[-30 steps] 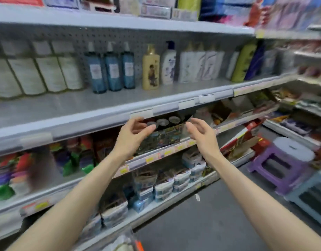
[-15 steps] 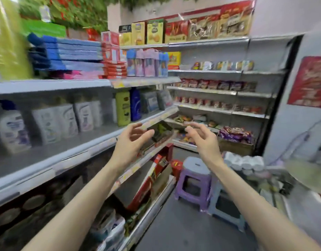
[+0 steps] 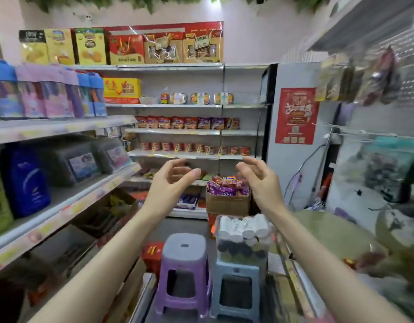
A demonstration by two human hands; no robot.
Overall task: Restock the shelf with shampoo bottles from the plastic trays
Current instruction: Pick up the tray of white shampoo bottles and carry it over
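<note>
The view has swung right, off the shelf (image 3: pixel 61 201). Both the left hand (image 3: pixel 171 183) and right hand (image 3: pixel 259 180) hover empty, fingers loose; the tray (image 3: pixel 243 251) of shampoo bottles (image 3: pixel 241 227) sits below on a stool (image 3: pixel 236 287), nearer the right.

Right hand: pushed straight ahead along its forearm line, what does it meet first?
Looks free: the right hand hangs in open air. Likely the far shelf eventually; depth unclear.
</note>
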